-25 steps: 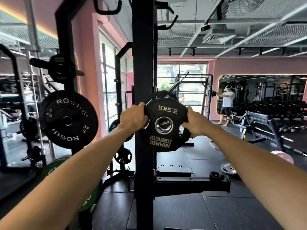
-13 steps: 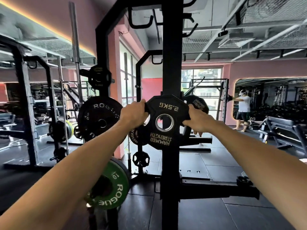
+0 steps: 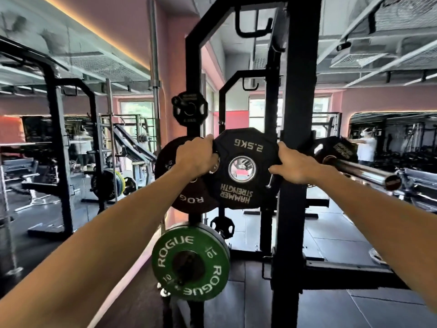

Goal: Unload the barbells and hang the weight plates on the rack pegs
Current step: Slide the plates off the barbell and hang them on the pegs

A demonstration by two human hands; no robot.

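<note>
Our left hand [image 3: 194, 157] and right hand [image 3: 294, 163] each curl round an edge of the plate [image 3: 242, 168], fingers hooked through its grip cut-outs, holding it upright at chest height in front of the rack [image 3: 296, 138]. We judge this the carrying step: the plate is off the barbell [image 3: 361, 171] and not yet hung. Next we need to line its centre hole with a free peg and slide it on; from here we cannot tell which peg is free.
</note>
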